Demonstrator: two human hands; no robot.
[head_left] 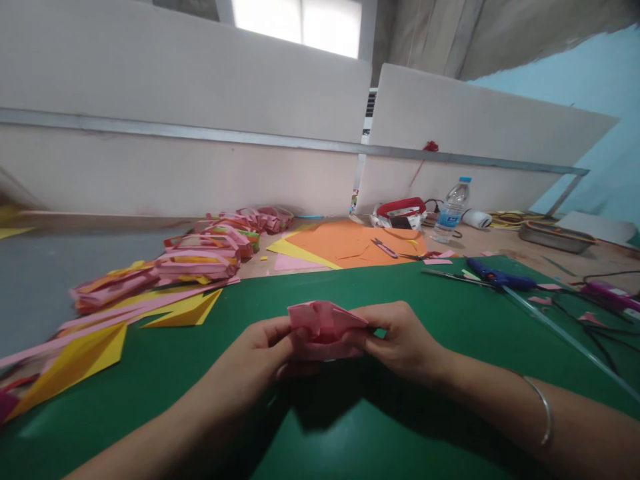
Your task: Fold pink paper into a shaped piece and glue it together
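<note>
Left hand [260, 347] and right hand [400, 340] each pinching the folded pink paper [323, 327], above the green mat [350, 427], glue gun [500, 277] beyond-right of the paper

We hold one folded pink paper piece [324, 327] between our left hand [265, 350] and right hand [400, 340], above the green-covered worktop [350, 433]. To the left: stacked pink-and-yellow folded paper pieces [195, 263]. Behind: orange paper sheets [345, 243], clear plastic water bottle [451, 210], blue glue gun [495, 275].
</note>
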